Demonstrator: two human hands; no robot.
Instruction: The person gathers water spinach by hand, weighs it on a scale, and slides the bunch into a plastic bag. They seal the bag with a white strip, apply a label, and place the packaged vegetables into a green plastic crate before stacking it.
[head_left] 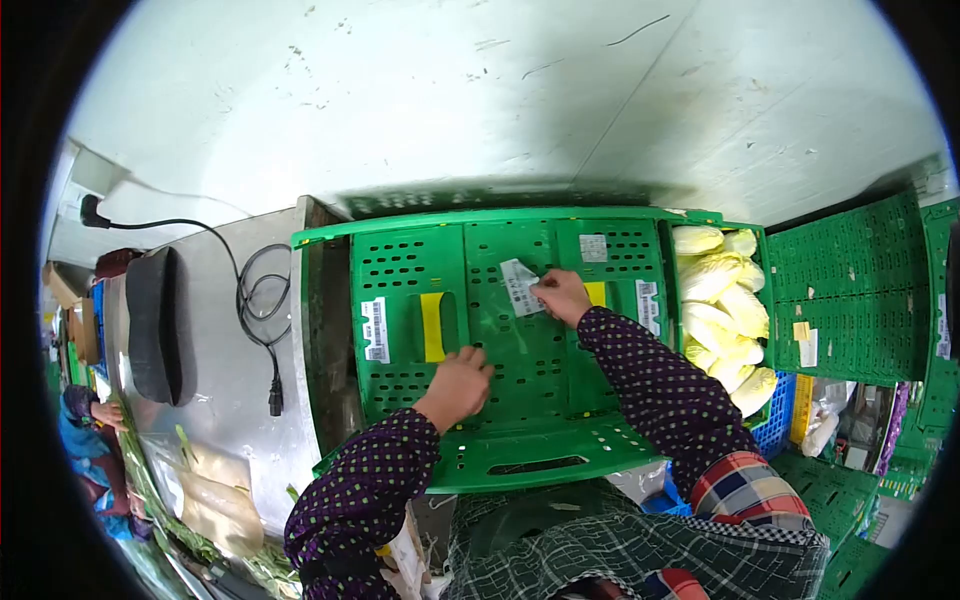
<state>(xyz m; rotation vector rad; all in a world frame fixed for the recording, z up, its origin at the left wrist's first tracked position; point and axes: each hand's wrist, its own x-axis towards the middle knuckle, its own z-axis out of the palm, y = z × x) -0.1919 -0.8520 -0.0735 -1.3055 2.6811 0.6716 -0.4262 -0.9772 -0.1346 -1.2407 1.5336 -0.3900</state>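
Observation:
In front of me lies a green perforated plastic crate (510, 385), with yellow strips and printed labels on it. My right hand (563, 296) pinches the edge of a white printed label (520, 290) over the middle of the crate. Part of that label looks lifted or folded; how firmly it sticks cannot be made out. Near the lower end of the left yellow strip (432, 327), my left hand (457, 385) rests low over the crate, fingers bent and slightly blurred. A barcode label (375, 330) is on the crate's left side.
Chinese cabbages (722, 290) fill a crate at the right, beside stacked green crates (850, 290). A black cable (240, 290) and a dark cushion-like object (155, 325) lie on the metal table (225, 375). Another person's hand (108, 414) touches leafy vegetables far left.

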